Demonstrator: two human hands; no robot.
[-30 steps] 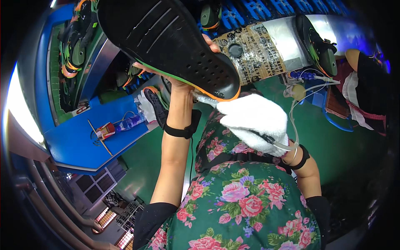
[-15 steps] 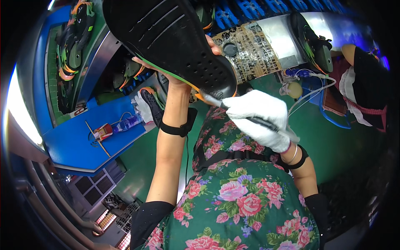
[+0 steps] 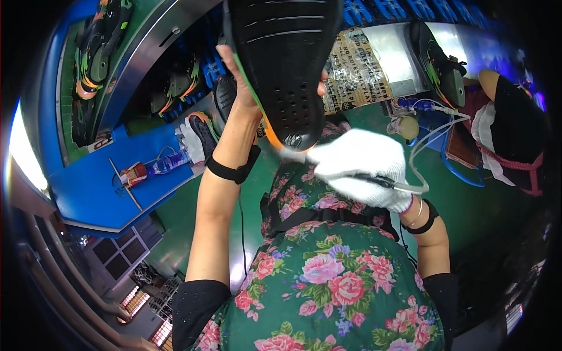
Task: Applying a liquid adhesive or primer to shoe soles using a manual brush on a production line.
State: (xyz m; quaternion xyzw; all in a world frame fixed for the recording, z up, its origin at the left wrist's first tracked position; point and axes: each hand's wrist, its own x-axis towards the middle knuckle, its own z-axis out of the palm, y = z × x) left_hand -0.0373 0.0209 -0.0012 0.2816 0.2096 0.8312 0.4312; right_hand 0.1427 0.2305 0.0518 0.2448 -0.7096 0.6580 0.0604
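My bare left hand (image 3: 247, 96) is closed around a shoe (image 3: 281, 64), its black underside facing me. That underside has rows of small holes toward the heel and pale lines across the forefoot; a green and orange edge runs along its left side. The heel end points toward my body and looks shiny. In a white glove, my right hand (image 3: 366, 164) grips a thin brush (image 3: 295, 155) with a dark handle, and a clear tube runs from it. The slightly blurred brush tip lies at the orange heel edge. The shoe's toe is cut off at the top.
Behind stands a metal ledge partly covered with printed brown tape (image 3: 357, 73), with another shoe (image 3: 436, 64) on it. A blue table (image 3: 99, 199) at left carries a bottle (image 3: 170, 162), a glove and a shoe. Several shoes rest on the left rack. At right, another person (image 3: 509, 117) sits near hoses.
The shoe has turned more upright and shifted right, its heel coming nearer to me. My left forearm has swung left, and the brush has moved along the heel edge.
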